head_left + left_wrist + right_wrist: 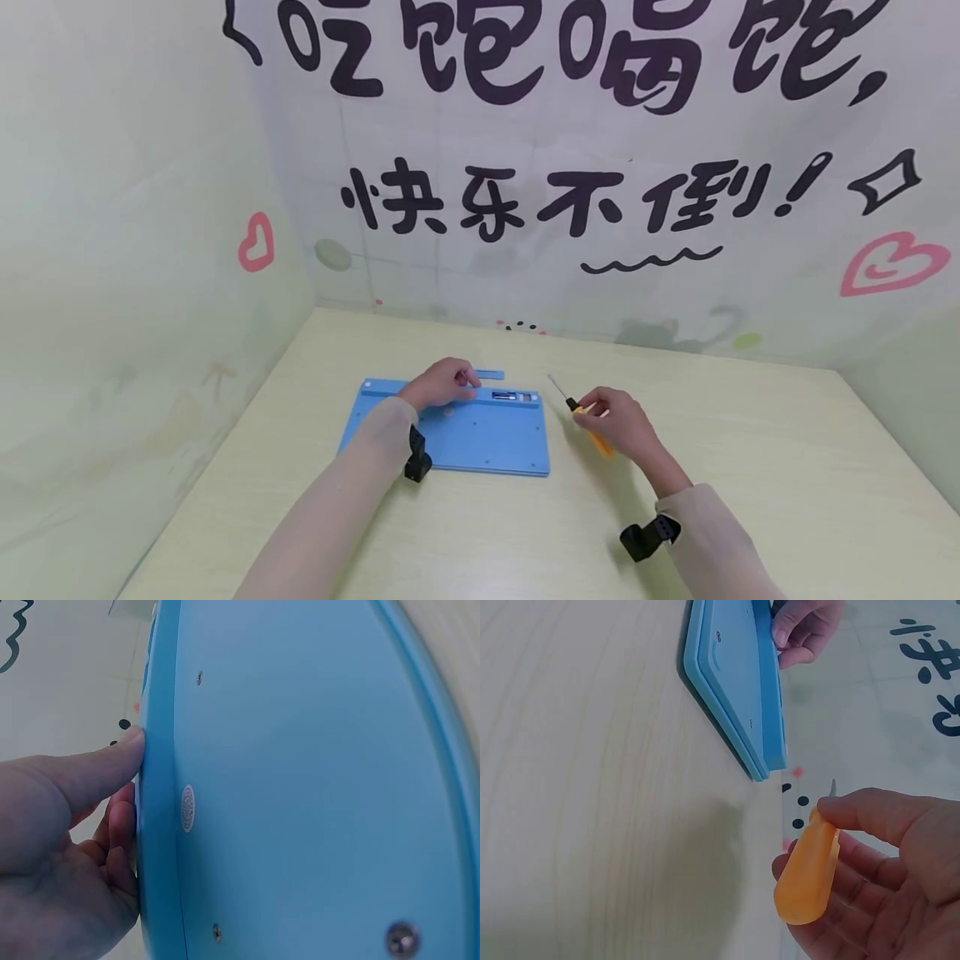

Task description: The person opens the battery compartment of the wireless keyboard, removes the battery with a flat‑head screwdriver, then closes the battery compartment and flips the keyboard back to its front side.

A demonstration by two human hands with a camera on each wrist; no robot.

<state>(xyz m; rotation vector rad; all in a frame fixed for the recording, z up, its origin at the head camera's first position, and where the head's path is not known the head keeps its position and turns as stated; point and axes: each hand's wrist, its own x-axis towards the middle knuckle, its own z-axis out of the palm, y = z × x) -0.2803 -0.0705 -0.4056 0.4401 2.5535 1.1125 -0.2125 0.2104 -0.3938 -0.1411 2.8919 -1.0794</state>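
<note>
A light-blue keyboard (pixel 487 442) lies face down on the table, its screwed underside showing. Along its far ridge is an uncovered battery slot (pixel 504 396) with something dark inside. My left hand (pixel 442 383) holds that far ridge: in the left wrist view the thumb (pixel 112 761) presses the edge and the fingers curl behind it. Just beyond the ridge lies a narrow blue battery cover (pixel 490 374). Right of the keyboard, my right hand (pixel 618 421) grips a screwdriver (pixel 808 874) by its orange handle, the metal shaft pointing up and away to the left.
The pale wooden table (pixel 750 467) reaches back to a wall (pixel 525 283) printed with large dark characters. Another wall (pixel 150 292) stands along the left side. Black cameras are strapped to both wrists, over or near the light sleeves.
</note>
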